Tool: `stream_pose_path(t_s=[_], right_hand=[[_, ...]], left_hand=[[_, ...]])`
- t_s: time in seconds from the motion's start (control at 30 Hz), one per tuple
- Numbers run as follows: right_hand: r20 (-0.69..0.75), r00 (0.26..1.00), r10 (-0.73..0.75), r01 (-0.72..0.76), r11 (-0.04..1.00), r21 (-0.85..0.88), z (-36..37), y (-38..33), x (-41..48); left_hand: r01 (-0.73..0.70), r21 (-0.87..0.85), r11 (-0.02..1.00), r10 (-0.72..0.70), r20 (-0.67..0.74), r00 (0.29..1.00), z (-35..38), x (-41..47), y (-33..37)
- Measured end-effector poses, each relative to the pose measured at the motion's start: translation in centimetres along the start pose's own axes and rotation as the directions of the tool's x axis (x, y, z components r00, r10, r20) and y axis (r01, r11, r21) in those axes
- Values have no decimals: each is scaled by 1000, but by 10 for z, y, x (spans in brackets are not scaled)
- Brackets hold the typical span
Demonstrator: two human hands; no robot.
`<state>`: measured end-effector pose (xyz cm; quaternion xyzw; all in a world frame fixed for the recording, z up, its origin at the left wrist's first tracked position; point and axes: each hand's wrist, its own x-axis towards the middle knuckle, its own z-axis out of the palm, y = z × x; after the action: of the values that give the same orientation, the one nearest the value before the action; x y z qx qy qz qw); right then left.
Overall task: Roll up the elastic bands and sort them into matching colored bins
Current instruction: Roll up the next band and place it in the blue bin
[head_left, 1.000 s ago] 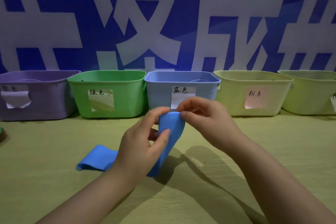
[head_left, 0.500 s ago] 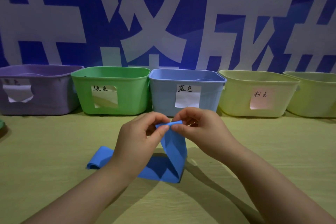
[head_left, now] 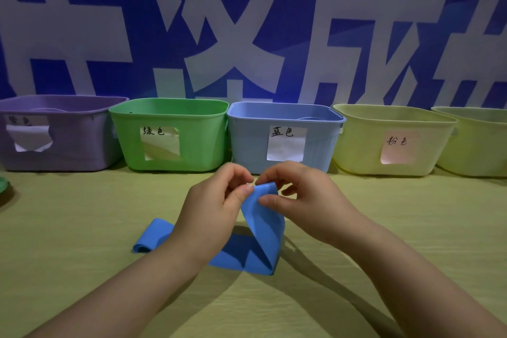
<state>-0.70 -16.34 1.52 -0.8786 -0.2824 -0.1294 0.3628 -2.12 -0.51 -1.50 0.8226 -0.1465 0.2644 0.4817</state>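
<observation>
Hiding the middle of the blue band (head_left: 264,228), the left hand (head_left: 208,217) leaves its tail showing toward 8 o'clock on the table (head_left: 82,228). The last bin (head_left: 474,145), at 3 o'clock, is cut by the frame. Labels read 绿色 on the green bin (head_left: 197,145), 蓝色 on the blue bin (head_left: 247,143) and 粉色 on the yellow bin (head_left: 359,151); the purple bin (head_left: 76,145) has a torn, illegible one. A curved edge inside the blue bin may be a roll. The left hand and the right hand (head_left: 304,200) pinch the band's raised end at centre.
</observation>
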Motion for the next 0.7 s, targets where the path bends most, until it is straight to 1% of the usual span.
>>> stream_pose_path(t_s=[0.1, 0.27, 0.43, 0.57, 0.63, 0.7], right_hand=[[-6, 1000, 31, -31, 999, 39, -2, -2, -1], [72, 993, 98, -109, 981, 161, -5, -5, -2], [50, 991, 124, -129, 986, 104, -4, -2, 0], [28, 986, 167, -169, 972, 161, -4, -1, 2], [39, 982, 184, -188, 964, 190, -4, -2, 2], [61, 980, 192, -199, 966, 166, -2, -2, 1]], left_hand=[[-17, 8, 1000, 17, 31, 999, 0, -1, 2], [-41, -25, 999, 42, 31, 999, -1, -1, 4], [-72, -38, 997, 75, 67, 995, -1, -2, 6], [-51, -80, 995, 55, 49, 997, 0, -3, 9], [-67, -32, 997, 68, 27, 997, 0, -4, 10], [-103, 42, 994, 103, 5, 995, 0, -3, 9]])
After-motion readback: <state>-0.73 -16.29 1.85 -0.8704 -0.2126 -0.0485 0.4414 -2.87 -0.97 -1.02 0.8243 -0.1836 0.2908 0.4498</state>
